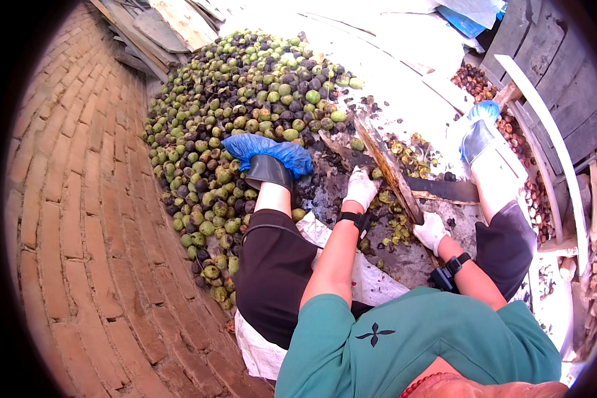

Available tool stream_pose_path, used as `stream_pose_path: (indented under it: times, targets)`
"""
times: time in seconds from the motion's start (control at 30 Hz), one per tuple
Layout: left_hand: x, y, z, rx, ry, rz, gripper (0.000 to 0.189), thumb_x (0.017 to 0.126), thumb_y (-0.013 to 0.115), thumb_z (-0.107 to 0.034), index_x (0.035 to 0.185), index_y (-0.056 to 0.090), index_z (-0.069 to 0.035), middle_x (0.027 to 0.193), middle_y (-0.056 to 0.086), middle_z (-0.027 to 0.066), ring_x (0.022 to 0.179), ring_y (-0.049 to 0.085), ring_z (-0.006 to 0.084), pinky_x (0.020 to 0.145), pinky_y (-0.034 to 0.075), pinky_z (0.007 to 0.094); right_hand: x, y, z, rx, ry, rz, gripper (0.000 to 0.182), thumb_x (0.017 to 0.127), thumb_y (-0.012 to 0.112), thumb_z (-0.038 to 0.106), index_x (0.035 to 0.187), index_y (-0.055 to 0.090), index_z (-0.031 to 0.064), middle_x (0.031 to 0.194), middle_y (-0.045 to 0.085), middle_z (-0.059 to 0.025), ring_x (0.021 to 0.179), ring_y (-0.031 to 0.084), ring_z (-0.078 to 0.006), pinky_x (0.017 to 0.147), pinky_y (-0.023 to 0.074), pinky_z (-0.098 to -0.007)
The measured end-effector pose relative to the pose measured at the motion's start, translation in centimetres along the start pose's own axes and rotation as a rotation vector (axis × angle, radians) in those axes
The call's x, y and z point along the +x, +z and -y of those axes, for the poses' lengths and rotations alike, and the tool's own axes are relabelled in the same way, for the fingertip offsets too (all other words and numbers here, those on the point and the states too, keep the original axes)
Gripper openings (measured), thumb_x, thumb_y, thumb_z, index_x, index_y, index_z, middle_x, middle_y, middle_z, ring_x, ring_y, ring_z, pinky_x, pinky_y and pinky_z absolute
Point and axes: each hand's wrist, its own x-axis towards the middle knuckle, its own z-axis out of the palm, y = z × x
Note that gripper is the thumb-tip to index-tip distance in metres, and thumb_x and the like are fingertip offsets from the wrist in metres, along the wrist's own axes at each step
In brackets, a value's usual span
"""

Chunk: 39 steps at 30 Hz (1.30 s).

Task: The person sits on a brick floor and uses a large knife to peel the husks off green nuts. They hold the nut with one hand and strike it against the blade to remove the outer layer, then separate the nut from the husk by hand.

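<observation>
My left hand (362, 189), in a white glove, is low among dark scraps with its fingers curled. A green-brown walnut in its husk (376, 173) lies at its thumb and fingertips; whether the fingers grip it cannot be made out. My right hand (431, 232), also gloved, is closed around the near, dark end of a long rough wooden bar (390, 166). This bar slants away to the upper left, across a dark flat board (443, 190). Yellow-green husk pieces (398, 224) are strewn beneath and beside the bar.
A large heap of green and blackened walnuts (248, 94) spreads around my left foot in a blue shoe cover (268, 151). A brick floor (89, 224) lies left. Brown walnuts (515, 134) sit beyond my right foot, beside a pale curved strip (547, 129). White sacking (373, 281) lies under me.
</observation>
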Motion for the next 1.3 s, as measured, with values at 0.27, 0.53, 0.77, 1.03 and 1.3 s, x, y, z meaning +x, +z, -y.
stream_pose_path:
  times: [0.27, 0.53, 0.77, 1.03, 1.3]
  targets:
    - [-0.8, 2.2, 1.6, -0.197, 0.081, -0.152, 0.039, 0.072, 0.077, -0.016, 0.103, 0.063, 0.002, 0.099, 0.066, 0.0179, 0.092, 0.063, 0.0306, 0.084, 0.050, 0.0367, -0.7, -1.2, 0.2, 0.190, -0.148, -0.214, 0.024, 0.071, 0.060, 0.013, 0.088, 0.063, -0.0039, 0.079, 0.064, -0.0265, 0.079, 0.064, -0.0398, 0.070, 0.0501, -0.0425]
    - [-0.9, 2.6, 0.7, -0.122, 0.138, -0.075, 0.040, 0.072, 0.073, -0.013, 0.109, 0.064, -0.003, 0.109, 0.064, 0.0187, 0.099, 0.060, 0.0344, 0.088, 0.048, 0.0396, 0.0, -0.4, -0.8, -0.037, 0.046, 0.011, 0.032, 0.071, 0.059, 0.019, 0.090, 0.065, -0.0054, 0.086, 0.064, -0.0283, 0.087, 0.063, -0.0409, 0.078, 0.0508, -0.0426]
    - [-1.4, 1.4, -0.2, -0.018, 0.101, -0.129, 0.035, 0.076, 0.071, -0.028, 0.099, 0.065, -0.003, 0.102, 0.063, 0.0177, 0.099, 0.057, 0.0366, 0.089, 0.046, 0.0404, -0.4, -0.9, -0.7, -0.090, 0.144, -0.207, 0.034, 0.075, 0.060, 0.022, 0.099, 0.063, -0.0029, 0.091, 0.065, -0.0272, 0.090, 0.063, -0.0412, 0.083, 0.0509, -0.0424]
    - [-2.7, -0.7, -7.4, 0.675, 0.534, 0.137, 0.018, 0.081, 0.054, -0.011, 0.092, 0.068, -0.007, 0.097, 0.062, 0.0109, 0.093, 0.059, 0.0265, 0.079, 0.045, 0.0404, 0.7, -0.3, -2.7, -0.371, 0.346, -0.222, 0.046, 0.079, 0.065, 0.038, 0.104, 0.057, -0.0005, 0.098, 0.065, -0.0237, 0.096, 0.063, -0.0382, 0.086, 0.0487, -0.0444]
    - [-5.8, -4.2, -6.5, 0.861, 0.366, 0.232, 0.029, 0.088, 0.049, -0.019, 0.104, 0.068, -0.004, 0.111, 0.061, 0.0164, 0.104, 0.056, 0.0314, 0.084, 0.044, 0.0439, 2.9, -0.7, -3.7, -0.251, -0.157, -0.386, 0.044, 0.082, 0.061, 0.022, 0.121, 0.055, 0.0015, 0.112, 0.061, -0.0215, 0.106, 0.058, -0.0350, 0.092, 0.0453, -0.0399]
